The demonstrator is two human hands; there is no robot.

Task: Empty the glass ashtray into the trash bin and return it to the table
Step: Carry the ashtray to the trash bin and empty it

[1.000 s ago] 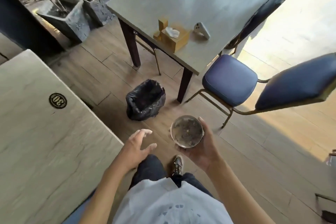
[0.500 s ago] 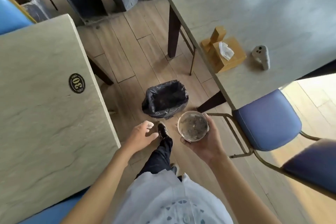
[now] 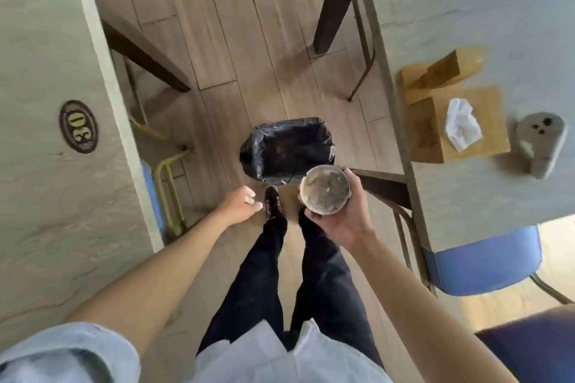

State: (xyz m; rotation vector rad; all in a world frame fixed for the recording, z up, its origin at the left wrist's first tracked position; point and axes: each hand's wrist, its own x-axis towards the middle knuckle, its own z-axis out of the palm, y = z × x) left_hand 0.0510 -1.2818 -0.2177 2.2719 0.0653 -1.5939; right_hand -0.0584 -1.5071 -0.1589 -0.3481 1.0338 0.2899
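My right hand (image 3: 343, 221) holds the round glass ashtray (image 3: 325, 189) upright, with grey ash filling it. It hangs just at the near right corner of the trash bin (image 3: 287, 149), a small bin lined with a black bag standing on the wooden floor between two tables. To the left of the ashtray my left hand (image 3: 239, 205) hovers with loosely curled fingers and nothing in it, near the bin's front edge.
A grey table (image 3: 46, 165) with a number 30 badge (image 3: 77, 126) runs along the left. On the right table (image 3: 497, 9) stand a wooden tissue box (image 3: 435, 130) and a grey holder (image 3: 541, 143). Blue chairs (image 3: 479, 261) sit at the lower right.
I have walked up to the bin, which now lies right under the hands. The ashtray has stayed level in my right hand. My left hand remains free.
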